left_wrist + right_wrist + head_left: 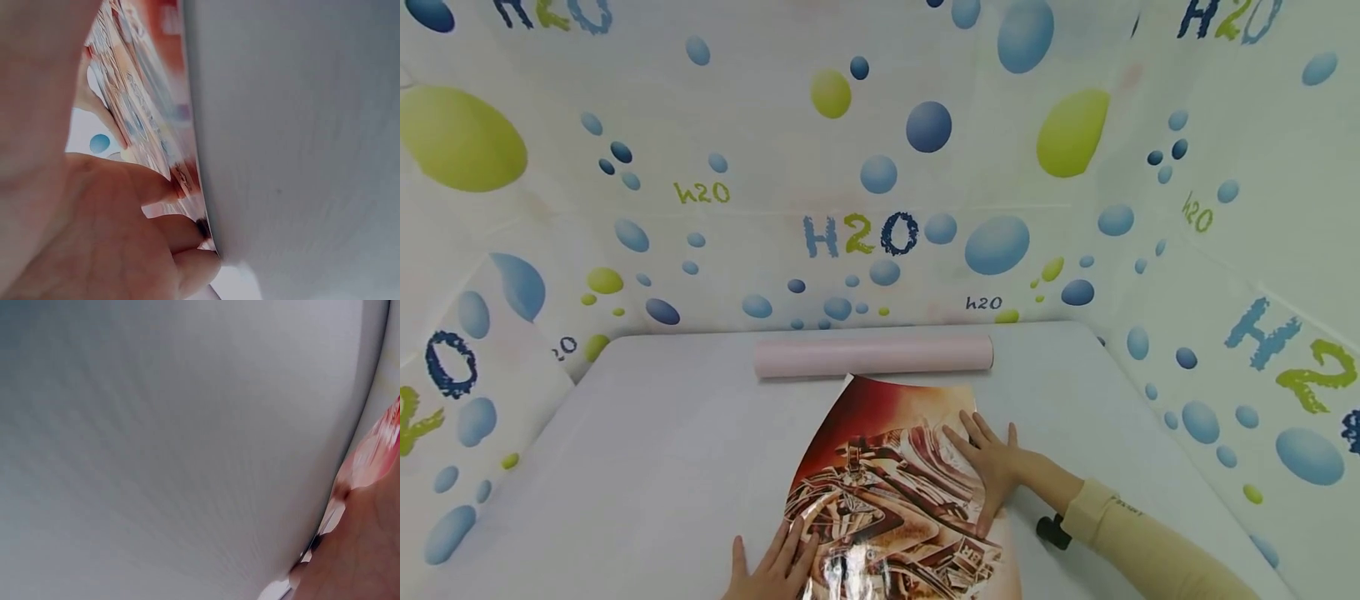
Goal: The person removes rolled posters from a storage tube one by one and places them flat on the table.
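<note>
A glossy poster point(895, 492) in reds and browns, printed with what looks like a motorcycle, lies on the white table in front of me. Its far left corner bends slightly up. My left hand point(771, 567) rests on its near left edge with fingers spread. On the right edge, my right hand point(996, 467) presses with straight, spread fingers. The left wrist view has the left hand point(119, 231) touching the poster's printed face point(147, 106) at a steep angle. In the right wrist view, only part of the right hand point(365, 544) and a sliver of poster point(378, 447) show.
A pale pink roll point(872, 357) lies across the back of the white table point(647, 467), just beyond the poster. Curtains point(760, 150) with bubbles and H2O lettering enclose the back and sides. A black strap-like piece point(1054, 532) sits under the right wrist.
</note>
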`<action>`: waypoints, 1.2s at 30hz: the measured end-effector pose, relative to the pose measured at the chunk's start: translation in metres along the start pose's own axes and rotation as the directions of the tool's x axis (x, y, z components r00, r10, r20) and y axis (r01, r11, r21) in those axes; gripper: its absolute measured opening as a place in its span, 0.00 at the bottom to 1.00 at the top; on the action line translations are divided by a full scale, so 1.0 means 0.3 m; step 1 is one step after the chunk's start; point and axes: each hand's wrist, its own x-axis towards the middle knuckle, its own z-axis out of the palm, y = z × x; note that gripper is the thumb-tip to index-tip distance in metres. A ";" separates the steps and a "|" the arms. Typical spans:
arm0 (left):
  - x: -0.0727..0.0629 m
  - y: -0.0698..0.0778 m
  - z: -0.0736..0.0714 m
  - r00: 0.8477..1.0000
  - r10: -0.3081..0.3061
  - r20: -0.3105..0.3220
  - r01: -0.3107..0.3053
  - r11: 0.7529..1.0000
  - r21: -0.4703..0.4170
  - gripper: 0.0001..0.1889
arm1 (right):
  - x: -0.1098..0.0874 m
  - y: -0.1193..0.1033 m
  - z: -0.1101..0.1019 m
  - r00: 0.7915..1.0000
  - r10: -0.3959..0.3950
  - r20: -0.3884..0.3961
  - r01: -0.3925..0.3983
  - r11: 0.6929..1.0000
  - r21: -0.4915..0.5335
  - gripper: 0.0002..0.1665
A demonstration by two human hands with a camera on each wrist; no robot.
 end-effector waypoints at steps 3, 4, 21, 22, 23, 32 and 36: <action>0.004 0.001 0.006 1.000 -0.009 0.007 0.009 1.000 -0.005 0.47 | 0.003 0.003 0.000 1.000 -0.005 0.013 0.005 1.000 -0.002 0.85; 0.005 0.002 0.007 1.000 -0.006 0.000 0.006 1.000 -0.007 0.47 | 0.003 0.004 0.000 1.000 -0.001 0.018 0.001 1.000 -0.004 0.86; 0.020 -0.009 0.014 1.000 -0.009 -0.008 0.008 0.999 -0.036 0.48 | 0.028 0.009 -0.012 0.999 0.028 0.029 -0.027 0.999 -0.040 0.87; 0.020 -0.007 0.019 1.000 -0.016 -0.015 0.016 0.999 -0.036 0.47 | 0.029 0.010 -0.011 0.999 0.028 0.033 -0.027 0.999 -0.039 0.87; 0.018 -0.004 0.025 0.999 -0.019 -0.028 0.018 0.999 -0.031 0.47 | 0.028 0.009 -0.010 0.999 0.028 0.035 -0.027 0.999 -0.037 0.87; 0.012 0.008 0.065 0.996 -0.055 -0.068 0.053 0.998 -0.028 0.46 | 0.021 0.003 -0.001 1.000 -0.003 0.018 0.003 1.000 -0.008 0.86; 0.012 0.004 0.063 0.995 -0.052 -0.090 0.052 0.999 -0.008 0.46 | 0.028 0.002 -0.005 1.000 -0.015 0.005 0.015 1.000 -0.002 0.86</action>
